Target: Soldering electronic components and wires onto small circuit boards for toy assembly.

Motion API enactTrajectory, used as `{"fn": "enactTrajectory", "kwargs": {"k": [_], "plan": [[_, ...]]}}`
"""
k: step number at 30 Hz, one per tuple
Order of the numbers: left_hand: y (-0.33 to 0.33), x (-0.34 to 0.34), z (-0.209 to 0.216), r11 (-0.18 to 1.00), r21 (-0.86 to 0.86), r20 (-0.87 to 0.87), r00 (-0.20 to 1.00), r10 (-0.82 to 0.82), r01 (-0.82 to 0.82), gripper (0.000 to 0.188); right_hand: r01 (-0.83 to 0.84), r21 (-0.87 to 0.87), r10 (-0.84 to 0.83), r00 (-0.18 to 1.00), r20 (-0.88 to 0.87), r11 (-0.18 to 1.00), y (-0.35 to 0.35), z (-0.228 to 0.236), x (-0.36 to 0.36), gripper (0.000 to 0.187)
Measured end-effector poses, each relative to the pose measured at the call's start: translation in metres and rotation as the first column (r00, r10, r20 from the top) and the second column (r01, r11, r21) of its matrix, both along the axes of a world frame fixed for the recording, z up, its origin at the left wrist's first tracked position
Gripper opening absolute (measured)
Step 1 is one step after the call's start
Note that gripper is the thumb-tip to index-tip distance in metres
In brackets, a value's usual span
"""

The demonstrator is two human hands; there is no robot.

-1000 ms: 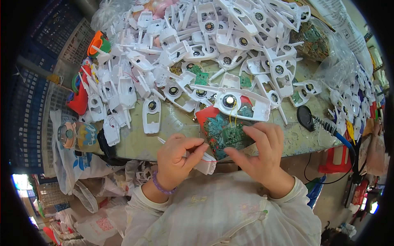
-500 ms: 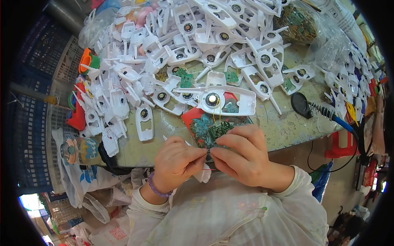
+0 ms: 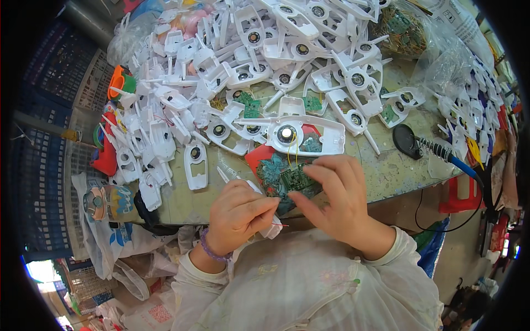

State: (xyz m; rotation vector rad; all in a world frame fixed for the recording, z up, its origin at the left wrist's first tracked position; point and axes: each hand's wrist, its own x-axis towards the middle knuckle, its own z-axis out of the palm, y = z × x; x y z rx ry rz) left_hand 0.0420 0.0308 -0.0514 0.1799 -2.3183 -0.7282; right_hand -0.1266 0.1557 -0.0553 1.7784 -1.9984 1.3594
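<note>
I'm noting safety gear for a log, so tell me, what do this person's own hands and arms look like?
Both the left hand and right hand are ungloved. A purple beaded bracelet circles the left wrist; none shows on the right. Off-white long sleeves cover the forearms, ending in plain cuffs near the wrists.

White casing [image 3: 271, 230] partly behind left fingers [image 3: 257, 209]

A purple beaded bracelet [image 3: 210, 252] circles the left wrist [image 3: 218, 245]. The thin, off-white, long-sleeved top [image 3: 309, 298] shows faint pink and yellow motifs and a small green spot.
</note>
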Motion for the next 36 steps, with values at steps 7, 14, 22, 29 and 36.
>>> {"fn": "enactTrajectory", "kwargs": {"k": [7, 14, 22, 29, 36], "plan": [[-0.009, -0.003, 0.014, 0.991, -0.074, 0.107, 0.989, -0.107, 0.115, 0.028, -0.037, 0.070, 0.038, 0.999, -0.020, 0.997, 0.000, 0.006, -0.006, 0.051], [-0.018, -0.015, 0.027, 0.993, -0.099, 0.198, 0.979, -0.045, 0.066, 0.022, -0.175, 0.117, 0.165, 0.983, 0.086, 0.978, -0.005, 0.006, -0.015, 0.049], [-0.014, -0.014, 0.027, 0.982, -0.133, 0.244, 0.965, -0.096, 0.131, 0.022, -0.191, 0.106, 0.187, 0.981, 0.048, 0.976, -0.008, -0.001, -0.022, 0.043], [-0.014, -0.022, 0.028, 0.925, -0.288, 0.296, 0.942, -0.160, 0.248, 0.024, -0.195, 0.102, 0.188, 0.979, 0.072, 0.975, -0.006, -0.006, -0.023, 0.040], [-0.016, -0.026, 0.035, 0.904, -0.289, 0.348, 0.914, -0.207, 0.315, 0.023, -0.098, -0.059, 0.103, 0.991, 0.087, 0.993, 0.005, -0.009, -0.023, 0.039]]}}
